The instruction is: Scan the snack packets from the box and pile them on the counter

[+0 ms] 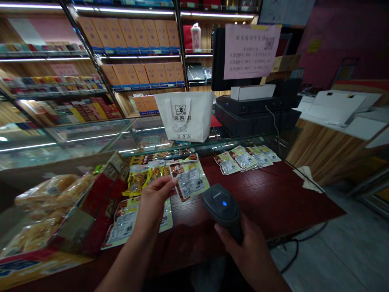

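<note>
While your left hand [155,198] pinches a packet [191,180], your right hand [251,245] grips a scanner [221,207]

Your left thumb and fingers press on the packet's left edge, over the dark red desk [285,198], its barcode side toward you. Your right thumb lies along the scanner's side, the other fingers mostly hidden, and its blue light glows near the packet. Four similar pouches [243,159] lie overlapping beyond, to the right

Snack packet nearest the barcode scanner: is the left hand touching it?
Touching: the head view shows the left hand pinching the snack packet by its left edge.
</note>
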Motion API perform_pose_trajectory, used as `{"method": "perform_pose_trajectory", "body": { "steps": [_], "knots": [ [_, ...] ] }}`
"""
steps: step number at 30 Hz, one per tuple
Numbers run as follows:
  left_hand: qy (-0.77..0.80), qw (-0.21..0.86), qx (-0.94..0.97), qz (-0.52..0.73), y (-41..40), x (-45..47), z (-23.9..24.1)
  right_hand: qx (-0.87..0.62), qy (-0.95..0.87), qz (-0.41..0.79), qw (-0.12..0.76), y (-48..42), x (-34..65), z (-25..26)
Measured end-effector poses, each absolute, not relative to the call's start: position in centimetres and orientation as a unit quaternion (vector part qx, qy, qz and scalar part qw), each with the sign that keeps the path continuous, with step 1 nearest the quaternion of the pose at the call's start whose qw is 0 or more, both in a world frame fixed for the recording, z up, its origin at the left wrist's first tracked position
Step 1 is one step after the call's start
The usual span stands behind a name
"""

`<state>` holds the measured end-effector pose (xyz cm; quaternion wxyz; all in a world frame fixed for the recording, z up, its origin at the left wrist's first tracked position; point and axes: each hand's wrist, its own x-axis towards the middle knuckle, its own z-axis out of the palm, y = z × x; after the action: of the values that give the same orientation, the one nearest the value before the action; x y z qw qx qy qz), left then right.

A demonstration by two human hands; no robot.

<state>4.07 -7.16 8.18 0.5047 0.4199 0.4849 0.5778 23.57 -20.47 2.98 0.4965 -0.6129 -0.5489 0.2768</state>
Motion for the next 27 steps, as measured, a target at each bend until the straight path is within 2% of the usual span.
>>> {"method": "perform_pose_trajectory", "body": {
  "steps": [10, 14, 21, 27],
  "knots": [
    [0.488, 0.503, 0.414, 0.581, -6.5, 4.7, 7.7, -0.640, -0.540, 0.265, 0.478, -20.3, 23.7, 3.6],
    [0.490, 0.518, 0.414, 0.567, -5.5, 5.1, 6.9, -0.644, -0.516, 0.301, 0.478, -19.9, 24.5, 3.3],
    [0.489, 0.611, 0.387, 0.489, -0.9, 7.6, 3.3, -0.644, -0.405, 0.396, 0.514, -19.1, 26.9, 1.4],
    [0.490, 0.665, 0.354, 0.437, 4.6, 14.3, 1.6, -0.661, -0.351, 0.399, 0.530, -19.0, 28.9, 0.1]
  ]
}}
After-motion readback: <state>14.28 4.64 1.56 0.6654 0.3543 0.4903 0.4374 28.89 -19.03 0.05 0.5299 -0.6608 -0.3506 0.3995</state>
